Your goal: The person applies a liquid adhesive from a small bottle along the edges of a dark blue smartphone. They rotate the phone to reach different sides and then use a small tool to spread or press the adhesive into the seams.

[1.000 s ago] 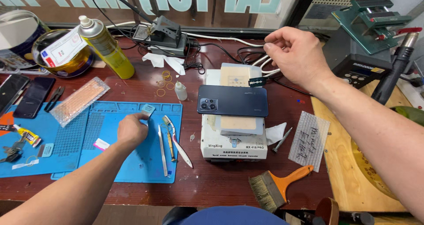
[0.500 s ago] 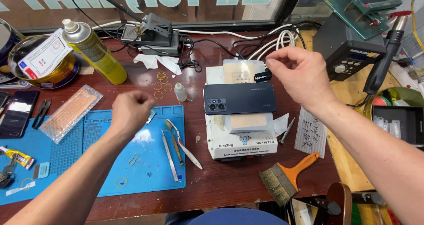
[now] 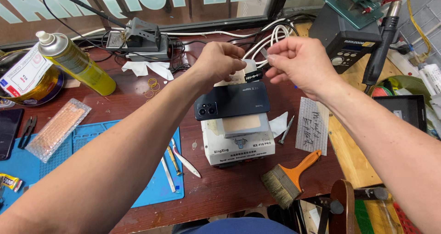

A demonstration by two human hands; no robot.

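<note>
My left hand and my right hand meet above the middle of the bench. Between their fingertips is a small dark razor blade; both hands pinch at it, and I cannot tell which one carries its weight. My right thumb and forefinger also press on a small grey bit just above the blade. Directly under the hands a dark phone lies back side up, camera end to the left, on a white box-shaped heating pad. My left forearm crosses the blue work mat.
A yellow spray can lies at the back left. Tweezers and thin tools rest on the mat's right edge. An orange-handled brush, a small screwdriver, a scribbled sheet and a black soldering station are to the right. White cables run along the back.
My left hand rose off the blue mat and crossed right to join my right hand over the phone. My right hand came down and left with the blade.
</note>
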